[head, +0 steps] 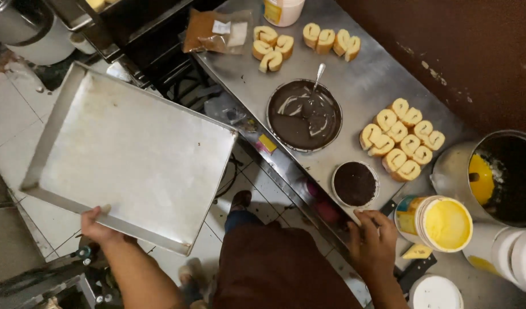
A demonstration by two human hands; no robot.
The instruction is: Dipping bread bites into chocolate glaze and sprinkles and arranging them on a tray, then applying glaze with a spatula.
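My left hand [97, 228] grips the near rim of a large empty metal baking tray [131, 154], held out over the tiled floor to the left of the steel counter. My right hand [374, 240] rests fingers-down on the counter's front edge, just below a small round bowl of dark chocolate crumbs [355, 183] and beside a tub of yellow spread [440, 223]. A wide pan of melted chocolate [304, 117] with a spoon [318, 77] in it sits mid-counter. Sliced roll cakes lie in a cluster at right [401, 140] and in two groups farther back [300, 43].
A steel counter [360, 86] runs along a brown wall. A large metal pot [491, 177] with yellow batter stands at right, white tubs [514, 254] below it. A bag of brown powder [217, 31] lies at the counter's far end. Shelving and a pot [22, 28] stand at top left.
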